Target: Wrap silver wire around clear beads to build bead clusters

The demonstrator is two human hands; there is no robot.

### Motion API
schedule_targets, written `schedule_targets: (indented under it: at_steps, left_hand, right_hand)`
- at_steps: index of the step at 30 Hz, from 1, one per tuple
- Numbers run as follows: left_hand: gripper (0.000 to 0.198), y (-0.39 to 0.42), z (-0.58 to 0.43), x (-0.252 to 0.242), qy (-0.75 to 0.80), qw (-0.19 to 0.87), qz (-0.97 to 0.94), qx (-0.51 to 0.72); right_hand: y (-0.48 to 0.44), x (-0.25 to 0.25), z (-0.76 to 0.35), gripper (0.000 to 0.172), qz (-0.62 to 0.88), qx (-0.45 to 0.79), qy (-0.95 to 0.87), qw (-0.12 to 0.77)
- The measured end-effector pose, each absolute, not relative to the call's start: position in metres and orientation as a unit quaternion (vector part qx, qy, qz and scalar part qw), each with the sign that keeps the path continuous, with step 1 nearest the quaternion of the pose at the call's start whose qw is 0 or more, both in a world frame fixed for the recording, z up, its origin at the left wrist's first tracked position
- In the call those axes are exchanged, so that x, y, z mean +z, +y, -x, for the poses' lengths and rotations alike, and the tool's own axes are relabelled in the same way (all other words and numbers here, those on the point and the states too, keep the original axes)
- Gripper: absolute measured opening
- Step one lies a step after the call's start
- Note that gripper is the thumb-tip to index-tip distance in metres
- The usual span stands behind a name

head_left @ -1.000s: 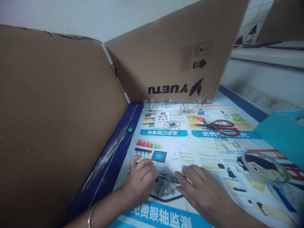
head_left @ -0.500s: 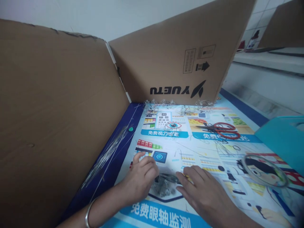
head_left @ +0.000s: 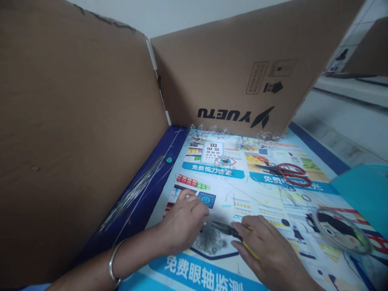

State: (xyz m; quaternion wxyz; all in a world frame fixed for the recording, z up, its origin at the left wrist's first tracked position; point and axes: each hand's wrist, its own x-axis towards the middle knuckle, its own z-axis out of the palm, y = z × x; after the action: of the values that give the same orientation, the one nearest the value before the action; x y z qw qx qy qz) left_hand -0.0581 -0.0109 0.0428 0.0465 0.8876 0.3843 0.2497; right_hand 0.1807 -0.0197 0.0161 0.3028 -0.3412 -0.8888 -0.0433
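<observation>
My left hand (head_left: 184, 221) rests low on the printed poster mat (head_left: 273, 202), fingers curled together at a small pile of clear beads and wire (head_left: 209, 239); what they pinch is hidden. A silver bangle sits on that wrist. My right hand (head_left: 268, 250) is closed around yellow-handled needle-nose pliers (head_left: 228, 229), whose dark jaws point left toward the left fingertips, just above the pile.
Tall cardboard panels (head_left: 75, 121) wall in the left and back. A bundle of thin wires (head_left: 136, 192) lies along the blue mat edge by a green pin (head_left: 169, 160). Red scissors (head_left: 287, 169) lie at the back right, a clear shallow dish (head_left: 341, 230) and a teal box (head_left: 360, 190) at right.
My right hand has drawn back and closed on the pliers, whose jaws now show clearly. The left hand stays at the bead pile. The view shifted slightly.
</observation>
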Motion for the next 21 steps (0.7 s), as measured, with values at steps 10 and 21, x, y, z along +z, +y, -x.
schedule_targets:
  at_steps: [10,21]
  left_hand:
    - [0.015,-0.011,0.061,0.046,0.387,0.111,-0.865,0.299]
    - [0.019,-0.009,0.058,0.043,0.39,0.121,-0.852,0.326]
  right_hand:
    - [-0.02,-0.02,-0.21,0.028,0.402,-0.047,-0.883,0.237]
    - [0.009,0.032,-0.136,0.025,0.327,0.117,-0.883,0.315]
